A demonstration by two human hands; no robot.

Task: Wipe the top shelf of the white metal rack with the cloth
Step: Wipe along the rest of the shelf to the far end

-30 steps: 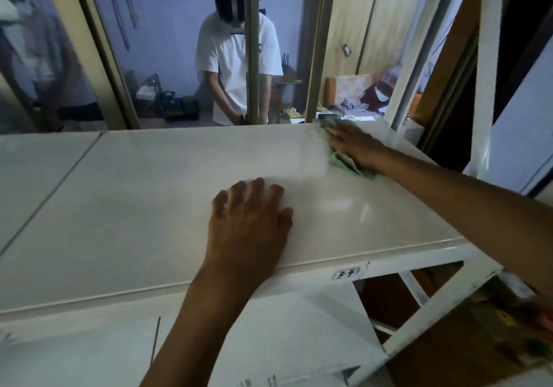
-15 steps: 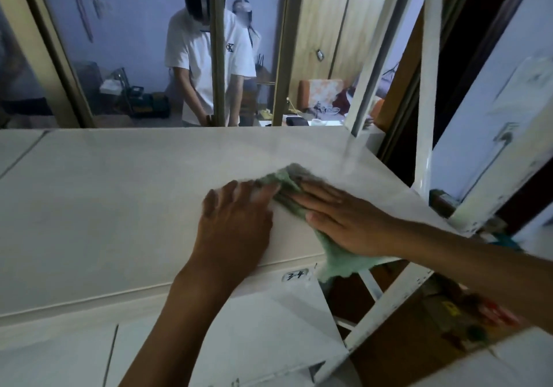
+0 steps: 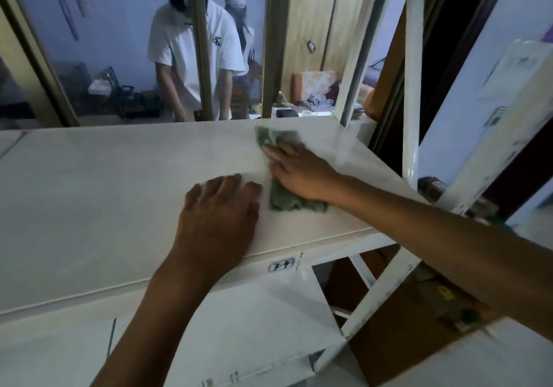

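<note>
The white rack's top shelf [image 3: 104, 201] fills the middle of the head view. A green cloth [image 3: 282, 201] lies on its right part, stretched from near the back edge toward the front. My right hand [image 3: 302, 174] presses flat on the cloth with straight fingers pointing to the back left. My left hand [image 3: 221, 216] rests palm down on the bare shelf just left of the cloth, near the front edge.
White rack uprights [image 3: 414, 87] rise at the right end. A lower shelf [image 3: 254, 326] shows below the front edge. Two people [image 3: 194, 48] stand behind the glass partition beyond the shelf. Cluttered items [image 3: 449, 300] lie low on the right.
My right hand has pushed the cloth from the front edge back toward the rear of the shelf. My left hand has stayed flat in place.
</note>
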